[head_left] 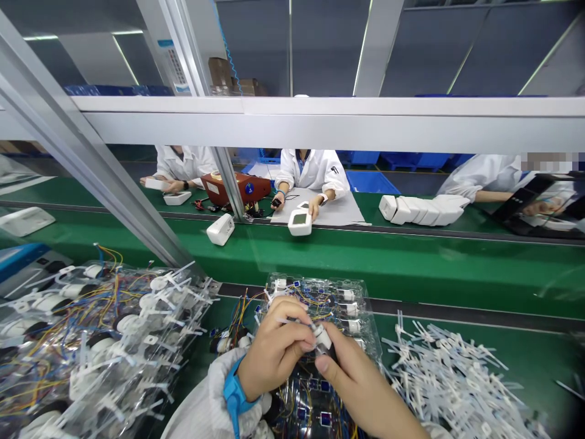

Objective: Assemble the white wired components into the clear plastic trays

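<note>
- A green conveyor belt (411, 268) runs across the whole width of the station, between the near bench and the far side; a white casing (220, 229) and a white unit with a screen (300, 222) lie on its far edge.
- A slanted aluminium frame post (91, 164) and a horizontal white rail (320, 116) cross the upper view and screen part of the far side.
- Across the belt, three people in white coats (315, 171) sit at work; a row of white housings (425, 210) and a red box (233, 188) lie near them.
- Left of the hands, a clear bag of wired parts (91, 341) fills the near bench up to the frame post.
- Right of the hands, a loose heap of white cable ties (452, 378) spreads to the bench edge.
- Between bag and heap, a clear plastic tray (361, 299) of wired parts lies directly under the hands; open bench shows only as narrow green strips beside it.
- Left hand (274, 350), blue wrist strap on the cuff, fingers pinched on a small white part (322, 337).
- Right hand (351, 372), thumb and fingers closed on the same part, held just above the tray; both hands touch.
</note>
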`<control>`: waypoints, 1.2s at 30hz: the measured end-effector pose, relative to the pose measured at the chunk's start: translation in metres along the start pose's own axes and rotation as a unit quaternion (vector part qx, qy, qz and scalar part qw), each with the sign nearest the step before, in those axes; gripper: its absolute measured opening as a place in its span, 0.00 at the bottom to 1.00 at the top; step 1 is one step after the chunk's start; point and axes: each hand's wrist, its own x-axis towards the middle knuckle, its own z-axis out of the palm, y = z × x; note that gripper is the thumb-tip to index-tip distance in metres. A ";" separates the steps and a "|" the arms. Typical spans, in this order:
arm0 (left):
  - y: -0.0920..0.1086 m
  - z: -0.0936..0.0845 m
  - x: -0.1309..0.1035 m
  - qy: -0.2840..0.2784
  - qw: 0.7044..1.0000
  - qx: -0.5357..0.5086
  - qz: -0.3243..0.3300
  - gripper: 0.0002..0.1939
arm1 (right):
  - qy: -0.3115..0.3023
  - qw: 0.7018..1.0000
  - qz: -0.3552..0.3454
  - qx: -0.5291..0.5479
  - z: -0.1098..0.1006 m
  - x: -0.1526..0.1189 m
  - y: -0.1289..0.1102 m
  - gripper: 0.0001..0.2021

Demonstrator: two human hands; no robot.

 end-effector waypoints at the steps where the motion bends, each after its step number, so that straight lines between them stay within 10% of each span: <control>1: 0.000 0.000 0.000 -0.003 1.000 -0.002 0.005 0.05 | 0.000 1.000 0.007 -0.001 0.000 -0.001 0.000 0.25; 36: -0.006 0.001 0.006 -0.032 0.999 -0.017 0.012 0.05 | 0.000 0.994 0.078 -0.080 -0.001 0.000 -0.009 0.18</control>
